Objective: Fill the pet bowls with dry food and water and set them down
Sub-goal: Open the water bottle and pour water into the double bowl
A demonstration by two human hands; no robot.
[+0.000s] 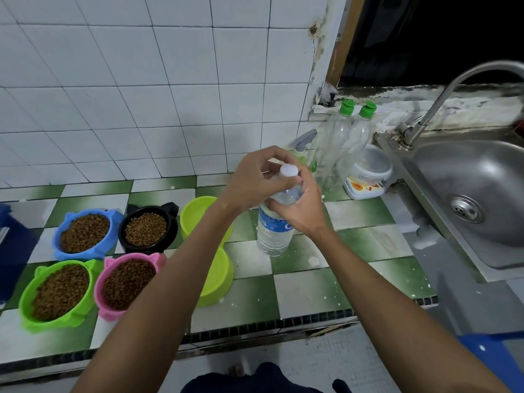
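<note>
Water bottle [276, 225] gripped at neck by right hand [295, 207]; white cap [289, 169] pinched by left hand [255, 177] — best twisted steadily, kept upright.

- Four pet bowls filled with dry food at left: blue bowl [85, 232], black bowl [147, 228], green bowl [58, 293], pink bowl [127, 282].
- Two empty lime bowls: far one [195, 214], near one [219, 276].
- One water bottle [275, 228], white cap.
- Two clear green-capped bottles [344, 129], far right.
- One spray bottle [303, 148].
- One lidded tub [367, 174].
- One sink [465, 199], one tap [442, 92].
- Two hands on the bottle: left hand [255, 180], right hand [300, 205].
</note>
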